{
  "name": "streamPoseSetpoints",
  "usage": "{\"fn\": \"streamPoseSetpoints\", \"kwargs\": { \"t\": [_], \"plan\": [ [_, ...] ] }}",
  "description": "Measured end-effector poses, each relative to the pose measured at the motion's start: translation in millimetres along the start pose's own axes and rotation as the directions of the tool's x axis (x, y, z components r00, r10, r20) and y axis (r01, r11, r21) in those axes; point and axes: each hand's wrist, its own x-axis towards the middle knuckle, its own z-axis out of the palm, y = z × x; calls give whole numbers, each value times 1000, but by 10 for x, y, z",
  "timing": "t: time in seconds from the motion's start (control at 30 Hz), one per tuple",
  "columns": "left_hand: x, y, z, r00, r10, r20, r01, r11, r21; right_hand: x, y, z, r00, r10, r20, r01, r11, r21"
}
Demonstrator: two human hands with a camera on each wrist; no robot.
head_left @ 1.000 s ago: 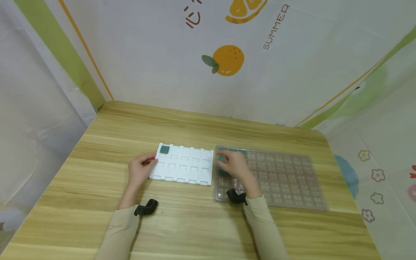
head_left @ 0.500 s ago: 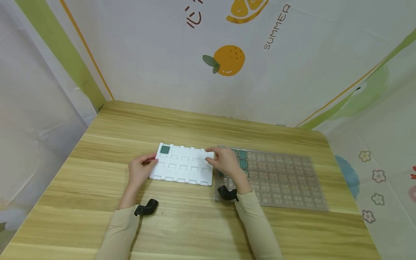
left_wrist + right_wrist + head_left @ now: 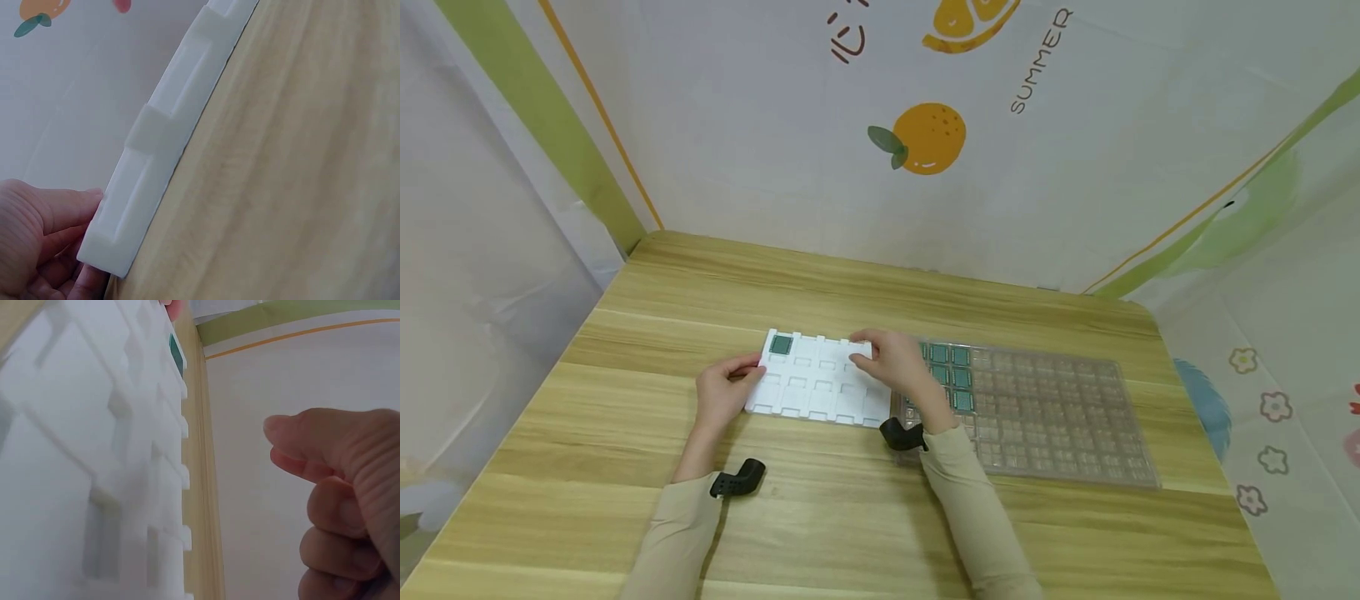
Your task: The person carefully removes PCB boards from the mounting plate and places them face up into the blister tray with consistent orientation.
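My left hand [image 3: 726, 392] pinches the left edge of a white compartment tray [image 3: 812, 400], thumb on top; the left wrist view shows the thumb at the tray's corner [image 3: 119, 206]. One green square chip [image 3: 781, 344] sits in the tray's far left compartment. Over the right part of this tray is my right hand [image 3: 895, 362], thumb and index finger bent toward each other. In the right wrist view its thumb [image 3: 300, 434] lies over the index finger, the other fingers curled. I cannot tell whether a chip is between them.
A clear plastic tray [image 3: 1052, 417] with many small compartments lies right of the white one, several green chips [image 3: 961, 377] in its left columns, partly hidden by the right hand. Both trays lie on a wooden table [image 3: 820, 525]. A printed white curtain [image 3: 760, 167] hangs behind.
My right hand has moved left from the green chips in the clear tray to above the white tray's right part. The left hand and white tray have stayed put.
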Motion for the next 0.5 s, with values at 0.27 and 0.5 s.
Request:
{"fn": "streamPoseSetpoints", "kwargs": {
  "t": [0.27, 0.5],
  "plan": [
    [0, -1, -3, 1000, 2, -2, -2, 1000, -4, 146, -93, 68, 999, -35, 16, 35, 999, 5],
    [3, -2, -2, 1000, 7, -6, -7, 1000, -2, 237, -162, 125, 999, -12, 45, 13, 1000, -17]
  ]
}}
